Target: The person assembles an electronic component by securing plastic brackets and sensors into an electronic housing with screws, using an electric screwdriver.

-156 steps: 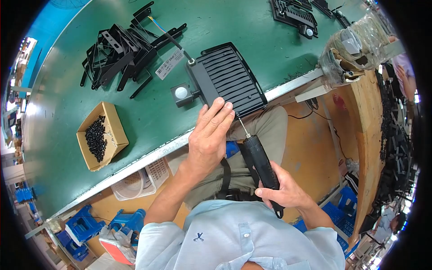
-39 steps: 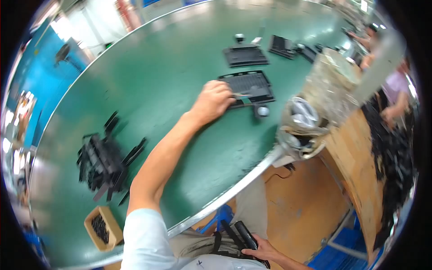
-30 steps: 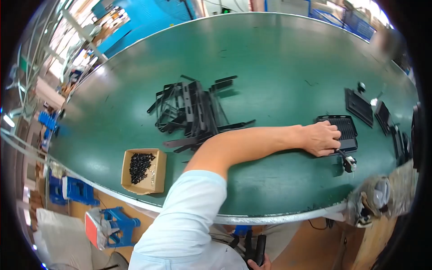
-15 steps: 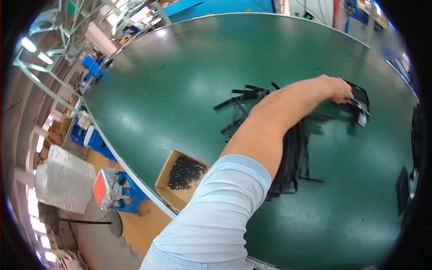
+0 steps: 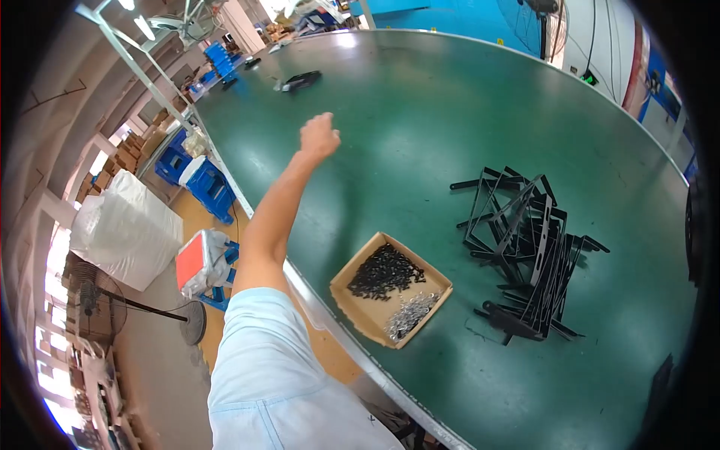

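My left hand [image 5: 320, 136] is held out over the green table [image 5: 397, 150], fingers loosely bent and slightly apart, with nothing seen in them. Beyond it on the tabletop lies a black flat part [image 5: 301, 81] with a small shiny piece at its left end, apart from my fingers. Nearer my body, a shallow cardboard box [image 5: 365, 328] holds small black screws [image 5: 384, 271] on one side and small silver fasteners [image 5: 412, 315] on the other. Thin black metal brackets [image 5: 538, 251] lie tangled in a pile to the right. My right hand is out of view.
The table's metal edge [image 5: 345, 341] runs along my left. Beside it on the floor stand a wrapped stool with a red top [image 5: 193, 262], blue stools [image 5: 210, 191], a white wrapped bundle [image 5: 127, 229] and a standing fan [image 5: 90, 296]. Dark parts [image 5: 660, 390] lie at the right edge.
My left hand has swung from the right side to the far left and let go of the black part it held. The view has turned left, and the box and bracket pile now show fully.
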Motion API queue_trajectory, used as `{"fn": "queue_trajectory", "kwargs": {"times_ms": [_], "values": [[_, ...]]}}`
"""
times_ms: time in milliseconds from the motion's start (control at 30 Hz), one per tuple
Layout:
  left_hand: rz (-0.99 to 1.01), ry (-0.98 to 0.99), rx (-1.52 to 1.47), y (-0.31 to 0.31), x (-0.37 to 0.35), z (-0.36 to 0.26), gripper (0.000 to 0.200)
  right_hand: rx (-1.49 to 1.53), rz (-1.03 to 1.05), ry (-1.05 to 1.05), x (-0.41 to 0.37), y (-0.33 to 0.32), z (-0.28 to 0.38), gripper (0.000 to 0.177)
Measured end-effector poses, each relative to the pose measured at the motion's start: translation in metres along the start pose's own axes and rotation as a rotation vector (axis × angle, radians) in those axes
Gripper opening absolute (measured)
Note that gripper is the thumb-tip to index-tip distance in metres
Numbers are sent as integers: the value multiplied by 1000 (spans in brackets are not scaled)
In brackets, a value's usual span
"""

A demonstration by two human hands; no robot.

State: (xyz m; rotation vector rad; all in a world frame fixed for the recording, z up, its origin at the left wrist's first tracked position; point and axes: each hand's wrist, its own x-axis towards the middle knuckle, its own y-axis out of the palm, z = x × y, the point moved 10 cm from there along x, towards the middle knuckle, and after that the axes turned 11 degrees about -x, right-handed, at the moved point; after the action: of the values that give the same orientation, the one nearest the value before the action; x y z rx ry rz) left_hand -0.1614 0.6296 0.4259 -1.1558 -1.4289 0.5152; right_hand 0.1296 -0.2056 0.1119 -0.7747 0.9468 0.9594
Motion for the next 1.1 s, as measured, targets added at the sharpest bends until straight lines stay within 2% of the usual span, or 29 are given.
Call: {"fn": "queue_trajectory", "kwargs": {"times_ms": [67,200,267,300,333,367,400,533,633,700,800,1000,1033,1067,1100], "values": [[-26,262,-74,-14,-18,-61,35,7,2,-22,-2,1,-10,94],[7,677,-463,-69,-71,-221,22,47,28,-96,-7,2,-31,97],[45,844,-536,-104,-108,-292,21,238,88,-120,-37,14,-10,92],[87,959,-620,-106,-134,-348,21,128,-11,122,-52,5,-19,81],[70,1081,-703,-115,-158,-387,19,236,-22,-84,-30,2,-31,71],[163,1148,-796,-122,-184,-430,18,353,-88,-286,-18,3,-51,61],[231,1215,-865,-121,-209,-471,16,371,-109,-226,-36,2,-46,61],[438,1480,-1045,-110,-331,-628,20,334,-212,-235,-66,-10,-59,66],[601,1578,-1083,-88,-413,-723,24,337,-210,-267,-67,-14,-71,69],[625,1659,-1055,-63,-463,-783,32,399,-194,-307,-65,-12,-76,73],[640,1613,-1066,-16,-511,-866,46,350,-197,-273,-64,-15,-86,76],[557,1537,-892,41,-549,-1004,77,479,-153,-153,-73,-33,-89,79],[543,1519,-837,48,-550,-1021,84,476,-296,-479,-69,-38,-80,91],[531,1505,-782,53,-551,-1038,90,486,-288,-449,-72,-43,-82,91],[629,1495,-724,65,-550,-1057,104,479,-282,-394,-74,-49,-83,91]]}}
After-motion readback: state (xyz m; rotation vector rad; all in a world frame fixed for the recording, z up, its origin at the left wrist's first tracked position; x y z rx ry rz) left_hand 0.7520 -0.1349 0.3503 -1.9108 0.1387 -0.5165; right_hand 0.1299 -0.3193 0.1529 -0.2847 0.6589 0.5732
